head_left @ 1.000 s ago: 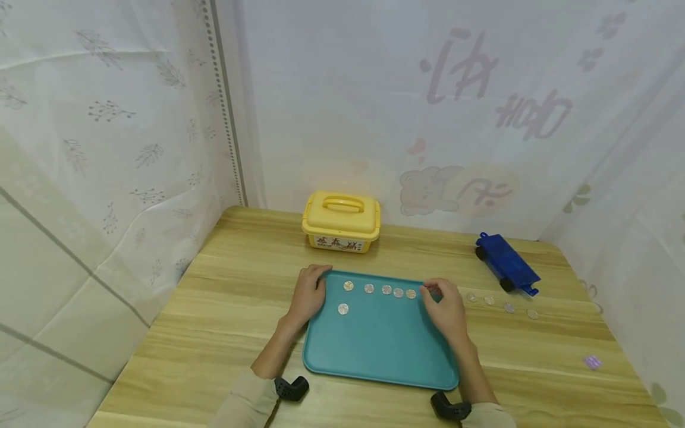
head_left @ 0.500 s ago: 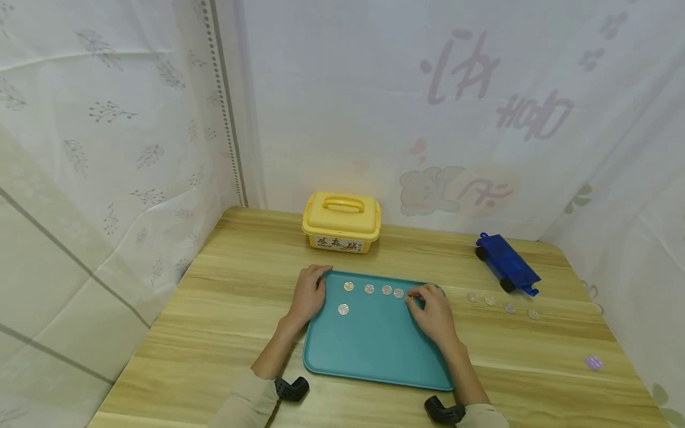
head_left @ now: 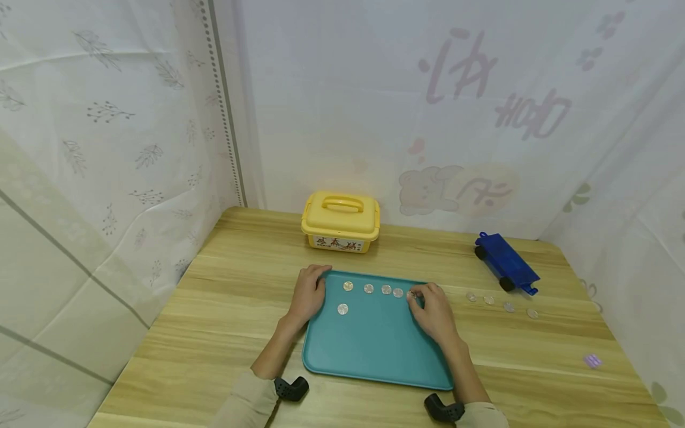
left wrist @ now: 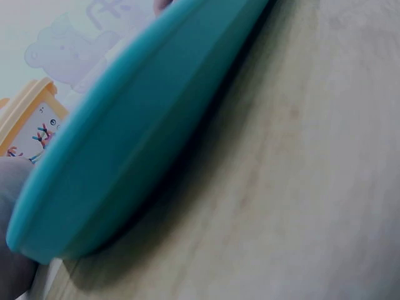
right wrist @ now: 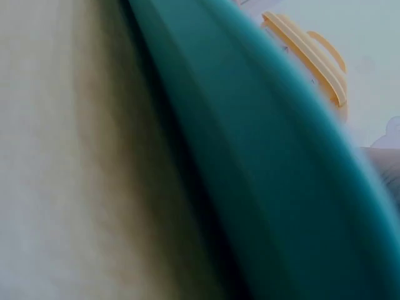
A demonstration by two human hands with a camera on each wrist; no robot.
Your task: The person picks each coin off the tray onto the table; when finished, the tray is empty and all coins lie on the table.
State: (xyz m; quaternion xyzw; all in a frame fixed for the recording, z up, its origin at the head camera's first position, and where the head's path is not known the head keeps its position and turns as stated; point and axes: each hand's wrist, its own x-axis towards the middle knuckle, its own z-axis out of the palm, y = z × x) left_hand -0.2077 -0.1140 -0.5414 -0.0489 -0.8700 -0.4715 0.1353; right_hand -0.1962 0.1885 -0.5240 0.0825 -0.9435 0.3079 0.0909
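A teal tray [head_left: 374, 345] lies on the wooden table, bearing several small shiny coin-like discs. Most form a row along its far side, from a yellowish disc [head_left: 348, 286] on the left to a pale disc [head_left: 411, 295] by the right hand; another disc [head_left: 343, 309] sits below the row. My left hand [head_left: 308, 294] grips the tray's far left corner, thumb on the inner side and fingers over the rim. My right hand [head_left: 432, 312] pinches the pale disc at the row's right end with thumb and fingertips. The tray's far right corner is partly hidden behind this hand.
Behind the tray stands a yellow lidded box [head_left: 341, 221] with a handle. A blue wheeled cart [head_left: 505, 263] is at the back right, with several discs, among them one clear disc [head_left: 509, 307], in front of it. A small purple piece [head_left: 592, 361] lies near the right edge.
My right hand has moved left from the tray's far right corner to the disc at the row's right end. The left hand has stayed still.
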